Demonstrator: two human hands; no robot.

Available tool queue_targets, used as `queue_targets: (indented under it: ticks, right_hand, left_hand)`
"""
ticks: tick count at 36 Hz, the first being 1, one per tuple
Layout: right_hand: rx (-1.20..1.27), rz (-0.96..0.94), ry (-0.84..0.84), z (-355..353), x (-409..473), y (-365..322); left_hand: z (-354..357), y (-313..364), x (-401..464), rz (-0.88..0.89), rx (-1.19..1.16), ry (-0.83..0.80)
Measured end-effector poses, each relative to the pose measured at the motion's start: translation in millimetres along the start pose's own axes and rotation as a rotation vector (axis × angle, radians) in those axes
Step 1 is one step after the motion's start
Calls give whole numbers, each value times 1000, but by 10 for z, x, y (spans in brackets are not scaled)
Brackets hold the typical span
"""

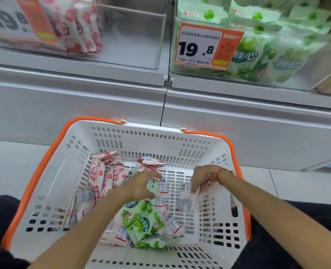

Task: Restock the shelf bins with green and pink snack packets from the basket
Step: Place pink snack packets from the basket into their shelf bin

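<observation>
Both hands reach into the white basket [50, 183]. The left hand [143, 185], fingers spread and relaxed, hovers over pink packets [102, 175] and green packets [143, 220] heaped inside. The right hand [205, 177] pinches one pink packet [187, 200] by its top edge. Above, the pink bin [133, 35] and green bin [267, 55] hold stock

pink packets [100, 177] heaped basket-left | green packets [144, 224] flat, centre | white basket [50, 183], orange rim
</observation>
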State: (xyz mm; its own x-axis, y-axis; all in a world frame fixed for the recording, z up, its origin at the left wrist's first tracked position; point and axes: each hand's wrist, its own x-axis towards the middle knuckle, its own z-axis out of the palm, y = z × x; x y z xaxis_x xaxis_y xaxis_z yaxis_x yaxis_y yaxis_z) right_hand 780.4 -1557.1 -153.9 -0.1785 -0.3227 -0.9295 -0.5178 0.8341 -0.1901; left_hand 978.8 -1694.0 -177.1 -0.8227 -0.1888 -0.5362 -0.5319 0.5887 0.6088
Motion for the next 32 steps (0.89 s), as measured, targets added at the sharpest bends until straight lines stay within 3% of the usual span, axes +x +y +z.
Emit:
queue_targets:
  ticks: [4,8,11,13,17,28,32]
  right_hand:
    - [357,-82,-4,-389,-609,-175]
    - [673,-116,-25,-665,-1058,-265]
    - [699,-110,5,-858,-1345,-299]
    - [740,-157,13,-978,-1557,-290]
    - [780,-277,110,-1123,-1950,-261]
    - [576,-651,691,-986,-2353,-433]
    - [625,-758,744,-967,-2430,-522]
  left_hand:
    - [-251,357,-62,128,-59,-6]
    - [-455,665,-137,238,-170,201]
    - [-613,844,-163,305,-209,417]
    - [-753,973,-189,356,-281,467]
    - [-1047,1264,-295,388,-431,457]
    - [-1467,1739,-434,354,-573,400]
    - [-1583,1706,-554,348,-607,404]
